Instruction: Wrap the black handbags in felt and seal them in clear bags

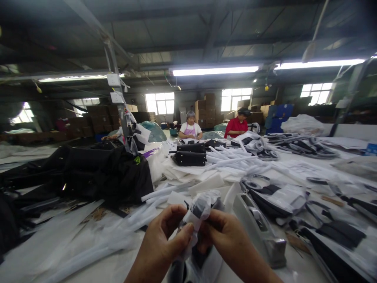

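Note:
A dark strap-like piece wrapped in thin white film (pixel 201 206) is held up in front of me, over the near edge of the table. My left hand (pixel 169 236) grips it from the left, with thumb and fingers closed on the wrapping. From the other side, my right hand (pixel 225 232) pinches the wrapped piece, its fingertips partly hidden. Below both hands hang more dark and white wrapped parts, whose shape I cannot make out. Close by my right hand stands a grey tape dispenser (pixel 255 226).
Black bags (pixel 108 169) are heaped at left; two studded black bags (pixel 190 155) lie ahead. White foam tubes (pixel 232 159) and sheets cover the middle. Part-wrapped bags (pixel 273 200) lie at right. Two co-workers (pixel 191 129) are across the table, with cardboard boxes (pixel 205 110) behind.

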Available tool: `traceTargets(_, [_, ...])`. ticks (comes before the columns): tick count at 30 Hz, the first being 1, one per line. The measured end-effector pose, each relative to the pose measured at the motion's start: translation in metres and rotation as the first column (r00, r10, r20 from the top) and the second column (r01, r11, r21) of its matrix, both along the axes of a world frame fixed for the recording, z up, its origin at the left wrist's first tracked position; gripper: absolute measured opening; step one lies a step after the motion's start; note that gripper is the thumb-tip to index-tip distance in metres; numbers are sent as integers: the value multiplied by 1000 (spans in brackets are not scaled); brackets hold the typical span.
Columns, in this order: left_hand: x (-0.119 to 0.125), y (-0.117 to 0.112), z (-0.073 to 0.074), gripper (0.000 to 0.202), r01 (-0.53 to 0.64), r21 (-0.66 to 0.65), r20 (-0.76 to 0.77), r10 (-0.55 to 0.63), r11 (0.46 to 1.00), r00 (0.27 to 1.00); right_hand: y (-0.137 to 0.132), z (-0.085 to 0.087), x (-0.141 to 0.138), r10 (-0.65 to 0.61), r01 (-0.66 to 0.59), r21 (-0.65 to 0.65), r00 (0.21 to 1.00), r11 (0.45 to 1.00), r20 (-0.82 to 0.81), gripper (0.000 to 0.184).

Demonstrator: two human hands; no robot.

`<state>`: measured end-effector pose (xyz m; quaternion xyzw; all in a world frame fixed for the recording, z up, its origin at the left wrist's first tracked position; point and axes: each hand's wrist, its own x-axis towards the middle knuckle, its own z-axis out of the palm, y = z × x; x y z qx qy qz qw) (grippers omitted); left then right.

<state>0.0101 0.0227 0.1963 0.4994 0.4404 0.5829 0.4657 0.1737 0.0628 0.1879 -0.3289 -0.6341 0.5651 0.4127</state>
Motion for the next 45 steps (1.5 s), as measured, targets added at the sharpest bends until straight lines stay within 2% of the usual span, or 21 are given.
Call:
traceTargets(6, [1, -1, 1, 36, -8, 1, -43, 8, 1000, 999, -2, -1, -1, -34, 28, 71, 996, 997, 80, 21])
traceTargets(11, [1, 0, -1, 32, 1, 23, -66, 1, 1000, 998, 0, -8, -3, -82, 83, 100, 997, 992, -15, 15])
traceTargets(13, [1, 0, -2, 31, 14, 35, -89, -11, 999, 996, -1, -11, -4, -65, 69, 28, 991, 997, -116, 15])
traceTargets(15, [1, -1, -1, 29, 14, 38, -120, -10, 999, 993, -2, -12, -4, -47, 29, -100, 981, 995, -186, 26])
traceTargets(17, [1, -3, 0, 25, 16, 40, -140, -10, 999, 990, -4, -11, -3, -49, 6, -209, 978, 978, -203, 34])
traceTargets(19, [3, -5, 2, 21, 27, 43, -132, -21, 999, 991, -4, -9, -2, -77, 30, -241, 979, 970, -188, 38])
traceTargets(25, [5, -6, 9, 20, 64, 31, -42, -62, 997, 997, -4, -7, -4, -151, 120, -192, 976, 974, -157, 39])
traceTargets(30, [3, -4, 10, 24, 87, -4, 16, -87, 996, 996, -5, -10, -13, -168, 129, -193, 965, 973, -200, 38])
traceTargets(34, [-1, -4, 9, 34, 138, -81, 91, -131, 987, 987, -2, -8, -15, -207, 195, -141, 975, 971, -75, 41])
traceTargets(40, [1, -5, 13, 42, 81, -127, 130, -65, 989, 989, 7, 0, -11, -215, 222, -27, 963, 975, 164, 30])
traceTargets(43, [3, -6, 13, 42, 89, -142, 148, -68, 986, 987, 8, 0, -8, -237, 238, 16, 952, 971, 196, 27])
traceTargets(45, [3, -6, 11, 41, 90, -137, 140, -70, 987, 988, 5, -1, -5, -208, 209, 11, 965, 978, 157, 30])
